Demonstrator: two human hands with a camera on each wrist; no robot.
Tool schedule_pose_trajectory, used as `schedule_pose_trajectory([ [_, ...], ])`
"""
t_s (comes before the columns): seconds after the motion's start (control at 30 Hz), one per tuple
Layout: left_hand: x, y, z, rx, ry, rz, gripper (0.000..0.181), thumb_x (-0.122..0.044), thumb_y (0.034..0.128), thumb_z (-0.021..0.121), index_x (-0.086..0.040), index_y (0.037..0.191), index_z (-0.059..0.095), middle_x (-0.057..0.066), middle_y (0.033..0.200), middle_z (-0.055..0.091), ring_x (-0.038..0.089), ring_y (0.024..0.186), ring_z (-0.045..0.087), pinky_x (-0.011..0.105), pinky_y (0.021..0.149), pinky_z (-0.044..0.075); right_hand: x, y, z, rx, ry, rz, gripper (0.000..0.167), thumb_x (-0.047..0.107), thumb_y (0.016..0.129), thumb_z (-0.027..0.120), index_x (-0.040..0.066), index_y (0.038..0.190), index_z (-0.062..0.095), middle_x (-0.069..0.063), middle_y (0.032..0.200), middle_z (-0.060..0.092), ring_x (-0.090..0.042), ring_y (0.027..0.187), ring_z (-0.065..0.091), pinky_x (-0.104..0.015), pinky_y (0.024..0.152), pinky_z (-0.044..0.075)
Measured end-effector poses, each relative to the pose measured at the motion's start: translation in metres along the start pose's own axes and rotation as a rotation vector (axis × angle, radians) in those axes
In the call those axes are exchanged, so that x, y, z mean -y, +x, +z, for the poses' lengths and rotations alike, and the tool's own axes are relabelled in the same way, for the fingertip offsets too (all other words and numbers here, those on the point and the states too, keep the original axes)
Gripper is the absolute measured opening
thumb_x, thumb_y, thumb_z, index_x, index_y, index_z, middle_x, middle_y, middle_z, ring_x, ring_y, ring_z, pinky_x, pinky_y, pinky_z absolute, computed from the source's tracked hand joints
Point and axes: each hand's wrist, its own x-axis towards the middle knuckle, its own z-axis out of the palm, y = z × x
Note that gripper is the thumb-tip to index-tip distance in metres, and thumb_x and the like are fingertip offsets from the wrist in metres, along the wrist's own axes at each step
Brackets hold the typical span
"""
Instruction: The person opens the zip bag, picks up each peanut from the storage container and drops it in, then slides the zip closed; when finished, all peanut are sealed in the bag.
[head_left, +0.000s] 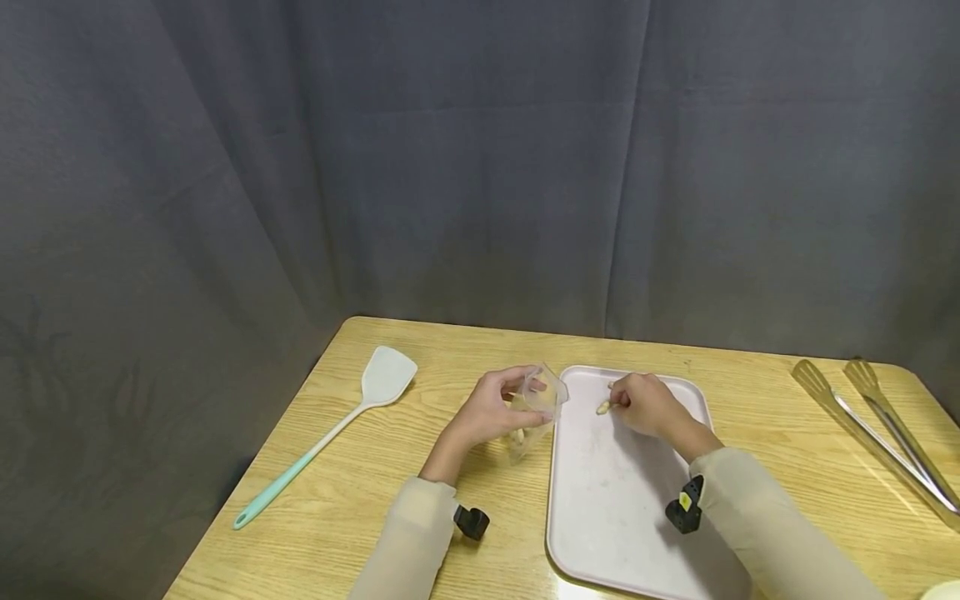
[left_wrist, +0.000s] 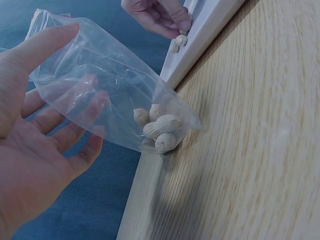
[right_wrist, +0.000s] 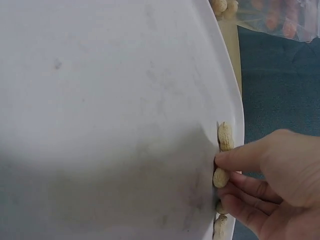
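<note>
The left hand (head_left: 487,410) holds a clear plastic zip bag (left_wrist: 122,85) near its mouth, thumb laid over one side and the other fingers spread along the far side, partly seen through the film; several tan, ridged, unshelled peanuts (left_wrist: 163,126) lie bunched in the bag's lower corner, well away from those fingertips. The right hand (head_left: 648,406) is at the far end of a pale pinkish-white rectangular tray (head_left: 607,500), its thumb and fingers narrowed about one tan unshelled peanut (right_wrist: 221,178), which sits between their tips just inside the tray's rim. A second, longer peanut (right_wrist: 225,136) lies just beside the thumb, along the same rim, and another peanut (right_wrist: 220,228) lies just beyond the lower fingers. The bag is just left of the tray, above a light wood-grain surface (head_left: 322,525). On that surface, a white-headed spatula with a mint-green handle (head_left: 386,377) lies to the left, and silver metal tongs with slotted ends (head_left: 892,451) lie to the right, both well apart from the hands
</note>
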Motion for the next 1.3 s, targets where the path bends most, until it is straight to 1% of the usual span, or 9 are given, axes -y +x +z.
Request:
schedule_pose_trajectory([
  [0.1,0.000,0.000,0.001,-0.001,-0.007,-0.004,0.068,-0.017,0.0806,0.084,-0.015,0.142,0.055,0.003,0.119,0.069,0.021,0.108,0.061,0.042,0.092,0.047,0.003,0.003,-0.005,-0.008,-0.005,-0.009,0.025,-0.010,0.077,0.066,0.010,0.063,0.058,0.007,0.058,0.039,-0.012,0.057,0.036,-0.029,0.054,0.029],
  [0.27,-0.002,-0.002,0.001,-0.001,-0.017,-0.019,0.069,-0.012,0.0811,0.083,-0.012,0.144,0.053,0.009,0.121,0.068,0.028,0.111,0.061,0.045,0.094,0.047,0.019,0.013,-0.022,-0.055,0.008,-0.060,0.014,-0.007,0.079,0.067,0.006,0.074,0.067,0.003,0.065,0.053,-0.014,0.062,0.046,-0.031,0.058,0.038],
  [0.37,-0.012,-0.005,0.000,0.003,-0.028,-0.021,0.069,-0.007,0.0808,0.081,-0.006,0.143,0.052,0.014,0.122,0.067,0.033,0.111,0.061,0.047,0.094,0.046,0.034,0.020,-0.031,-0.080,0.021,-0.120,0.014,-0.008,0.079,0.066,0.005,0.075,0.069,0.002,0.065,0.056,-0.013,0.061,0.048,-0.031,0.057,0.040],
  [0.5,-0.032,-0.011,-0.004,0.013,-0.041,-0.004,0.066,-0.004,0.0811,0.080,0.002,0.141,0.052,0.022,0.121,0.066,0.037,0.112,0.060,0.050,0.095,0.046,0.056,0.025,-0.039,-0.106,0.038,-0.174,0.012,-0.007,0.080,0.068,0.004,0.079,0.072,0.001,0.068,0.061,-0.013,0.062,0.053,-0.031,0.058,0.045],
  [0.63,-0.041,-0.015,-0.006,0.018,-0.029,-0.001,0.064,-0.006,0.0821,0.080,0.002,0.140,0.053,0.021,0.121,0.066,0.034,0.110,0.061,0.046,0.093,0.048,0.079,0.027,-0.044,-0.116,0.068,-0.208,0.009,-0.006,0.080,0.071,0.001,0.085,0.074,-0.004,0.075,0.065,-0.016,0.068,0.060,-0.033,0.062,0.052],
  [0.73,-0.041,-0.014,-0.006,0.021,-0.018,-0.004,0.064,-0.007,0.0824,0.080,0.001,0.140,0.053,0.019,0.120,0.067,0.029,0.107,0.062,0.040,0.090,0.050,0.093,0.027,-0.045,-0.106,0.104,-0.227,0.010,-0.006,0.081,0.072,0.000,0.088,0.074,-0.004,0.077,0.066,-0.017,0.070,0.061,-0.033,0.063,0.053],
  [0.83,-0.039,-0.014,-0.007,0.024,-0.021,-0.001,0.063,-0.006,0.0824,0.079,0.000,0.140,0.054,0.019,0.121,0.066,0.030,0.107,0.062,0.038,0.088,0.050,0.102,0.028,-0.044,-0.083,0.136,-0.242,0.010,-0.006,0.082,0.072,-0.001,0.090,0.075,-0.003,0.079,0.068,-0.015,0.070,0.061,-0.032,0.064,0.053],
  [1.03,-0.038,-0.013,-0.007,0.029,-0.043,0.001,0.064,-0.006,0.0826,0.079,0.001,0.141,0.053,0.020,0.122,0.066,0.036,0.110,0.061,0.048,0.092,0.049,0.109,0.028,-0.041,-0.058,0.137,-0.264,0.013,-0.006,0.081,0.074,0.001,0.092,0.076,-0.001,0.079,0.068,-0.013,0.070,0.061,-0.031,0.065,0.053],
  [1.3,-0.038,-0.014,-0.007,0.032,-0.048,-0.012,0.065,-0.005,0.0825,0.079,0.000,0.141,0.052,0.016,0.123,0.066,0.033,0.110,0.061,0.049,0.093,0.049,0.112,0.027,-0.042,-0.049,0.133,-0.254,0.011,-0.004,0.081,0.075,0.000,0.092,0.076,-0.002,0.080,0.068,-0.014,0.071,0.062,-0.031,0.065,0.053],
])
